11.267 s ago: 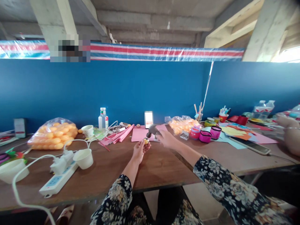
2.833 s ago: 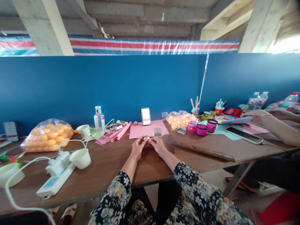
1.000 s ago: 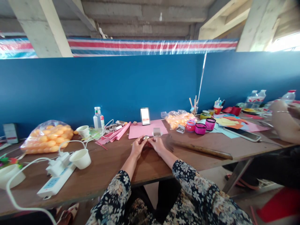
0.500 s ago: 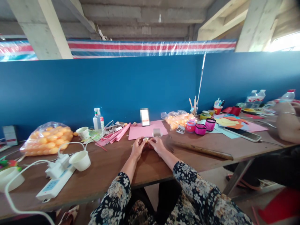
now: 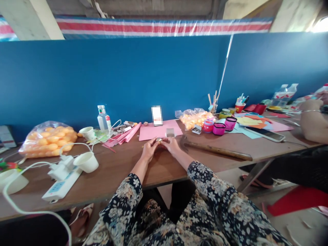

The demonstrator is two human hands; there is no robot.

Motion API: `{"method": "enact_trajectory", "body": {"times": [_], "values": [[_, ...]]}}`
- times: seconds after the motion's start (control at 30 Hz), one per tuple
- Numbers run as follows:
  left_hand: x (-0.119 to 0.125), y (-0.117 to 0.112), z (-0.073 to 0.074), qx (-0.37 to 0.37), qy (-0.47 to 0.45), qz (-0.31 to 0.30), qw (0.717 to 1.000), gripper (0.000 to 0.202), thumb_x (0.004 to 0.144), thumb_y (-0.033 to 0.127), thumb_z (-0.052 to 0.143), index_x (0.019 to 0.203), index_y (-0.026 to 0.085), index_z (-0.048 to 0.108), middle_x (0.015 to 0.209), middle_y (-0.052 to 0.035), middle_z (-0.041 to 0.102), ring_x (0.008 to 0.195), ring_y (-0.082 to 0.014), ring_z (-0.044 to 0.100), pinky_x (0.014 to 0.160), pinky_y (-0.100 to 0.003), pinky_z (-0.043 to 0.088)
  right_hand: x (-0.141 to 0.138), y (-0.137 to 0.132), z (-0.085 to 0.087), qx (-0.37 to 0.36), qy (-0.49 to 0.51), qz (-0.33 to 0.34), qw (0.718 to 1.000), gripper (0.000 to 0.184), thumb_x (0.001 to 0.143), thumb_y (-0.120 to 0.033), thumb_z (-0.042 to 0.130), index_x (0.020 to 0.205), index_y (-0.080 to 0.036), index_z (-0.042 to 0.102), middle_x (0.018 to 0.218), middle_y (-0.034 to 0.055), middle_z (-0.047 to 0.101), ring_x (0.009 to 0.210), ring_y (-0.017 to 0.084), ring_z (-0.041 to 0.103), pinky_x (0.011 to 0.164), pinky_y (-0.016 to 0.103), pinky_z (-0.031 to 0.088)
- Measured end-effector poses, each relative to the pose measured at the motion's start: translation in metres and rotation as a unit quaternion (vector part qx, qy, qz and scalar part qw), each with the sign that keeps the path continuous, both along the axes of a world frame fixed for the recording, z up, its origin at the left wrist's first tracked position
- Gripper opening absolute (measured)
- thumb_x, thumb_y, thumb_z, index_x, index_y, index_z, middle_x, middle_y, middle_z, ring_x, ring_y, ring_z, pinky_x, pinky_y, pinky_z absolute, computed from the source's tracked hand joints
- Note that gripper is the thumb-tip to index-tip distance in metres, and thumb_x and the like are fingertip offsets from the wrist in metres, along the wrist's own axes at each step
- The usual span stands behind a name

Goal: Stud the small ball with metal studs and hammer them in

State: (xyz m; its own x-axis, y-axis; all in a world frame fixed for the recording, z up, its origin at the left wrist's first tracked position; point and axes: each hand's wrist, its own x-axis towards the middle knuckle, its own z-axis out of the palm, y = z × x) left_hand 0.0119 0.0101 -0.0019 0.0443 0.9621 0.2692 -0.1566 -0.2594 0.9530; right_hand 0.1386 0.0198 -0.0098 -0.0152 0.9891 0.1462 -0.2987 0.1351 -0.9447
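Between my two hands, just above the table's middle, is a small shiny gold-and-silver metal piece, too small to name exactly. My left hand pinches it from the left with thumb and fingers. From the other side, my right hand is closed on it too. Beyond the fingers lie a pink paper sheet and a small grey translucent square. To the right of my right hand rests a hammer with a wooden handle.
Left on the brown table are a power strip, a white cup and a bag of orange balls. Rightward stand pink-and-black rolls, coloured papers and a phone. Another person's arm rests at far right.
The camera view has tilted downward, so the table and my hands appear higher. Both hands keep their hold on the small metal piece, with little visible change in the fingers.
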Motion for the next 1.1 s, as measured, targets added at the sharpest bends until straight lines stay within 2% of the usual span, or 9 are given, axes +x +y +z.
{"method": "enact_trajectory", "body": {"times": [0.17,0.37,0.5,0.73,0.9,1.0,1.1], "values": [[0.0007,-0.0011,0.0008,-0.010,0.003,0.003,1.000,0.050,0.062,0.031,0.067,0.107,0.013,0.058,0.104,-0.0092,0.063,0.097,-0.0240,0.057,0.088,-0.039,0.041,-0.0013,0.0036,-0.0029,0.003,-0.019,-0.025,1.000,0.030,0.052,-0.030,0.072,0.074,-0.013,0.061,0.069,0.0039,0.066,0.063,0.015,0.060,0.064,0.031,0.049],[0.0012,0.0017,-0.0009,-0.046,-0.085,-0.023,0.995,0.049,0.062,0.029,0.067,0.107,0.014,0.057,0.103,-0.0101,0.063,0.092,-0.0219,0.059,0.086,-0.040,0.043,-0.0016,-0.0003,-0.0001,0.009,-0.024,0.003,1.000,0.029,0.059,-0.028,0.068,0.083,-0.015,0.061,0.077,0.0050,0.066,0.068,0.017,0.061,0.061,0.030,0.050],[0.0010,0.0002,0.0026,-0.054,-0.112,-0.034,0.992,0.041,0.063,0.030,0.066,0.100,0.013,0.061,0.098,-0.0095,0.065,0.090,-0.0207,0.059,0.087,-0.040,0.042,-0.0004,-0.0040,-0.0008,0.054,-0.041,-0.009,0.998,0.027,0.065,-0.025,0.060,0.092,-0.018,0.058,0.083,0.0046,0.065,0.075,0.017,0.062,0.062,0.029,0.051],[0.0018,-0.0042,0.0058,-0.037,-0.077,-0.044,0.995,0.036,0.067,0.036,0.061,0.095,0.014,0.062,0.094,-0.0085,0.065,0.090,-0.0214,0.058,0.085,-0.040,0.043,0.0004,-0.0016,-0.0024,0.120,-0.127,-0.048,0.983,0.021,0.068,-0.024,0.057,0.088,-0.018,0.060,0.088,0.0050,0.065,0.083,0.018,0.060,0.069,0.030,0.051],[0.0020,-0.0040,0.0051,-0.015,-0.020,-0.024,0.999,0.042,0.068,0.042,0.058,0.098,0.014,0.062,0.098,-0.0098,0.064,0.091,-0.0239,0.058,0.082,-0.040,0.044,0.0018,-0.0010,-0.0030,0.163,-0.174,-0.065,0.969,0.023,0.068,-0.025,0.057,0.090,-0.018,0.060,0.092,0.0052,0.064,0.085,0.019,0.059,0.074,0.031,0.049],[0.0020,-0.0044,0.0048,-0.006,-0.010,-0.028,1.000,0.043,0.069,0.043,0.057,0.100,0.014,0.061,0.100,-0.0102,0.064,0.093,-0.0244,0.058,0.083,-0.040,0.044,0.0019,-0.0013,-0.0041,0.168,-0.175,-0.072,0.968,0.031,0.065,-0.027,0.061,0.096,-0.018,0.058,0.095,0.0052,0.063,0.086,0.019,0.059,0.076,0.031,0.049],[0.0017,-0.0047,0.0046,-0.023,-0.040,-0.050,0.998,0.042,0.069,0.041,0.058,0.100,0.013,0.060,0.100,-0.0106,0.064,0.092,-0.0230,0.058,0.084,-0.041,0.043,0.0008,-0.0029,-0.0033,0.143,-0.150,-0.064,0.976,0.035,0.064,-0.028,0.062,0.097,-0.017,0.057,0.096,0.0061,0.063,0.083,0.018,0.060,0.075,0.031,0.048]]}}
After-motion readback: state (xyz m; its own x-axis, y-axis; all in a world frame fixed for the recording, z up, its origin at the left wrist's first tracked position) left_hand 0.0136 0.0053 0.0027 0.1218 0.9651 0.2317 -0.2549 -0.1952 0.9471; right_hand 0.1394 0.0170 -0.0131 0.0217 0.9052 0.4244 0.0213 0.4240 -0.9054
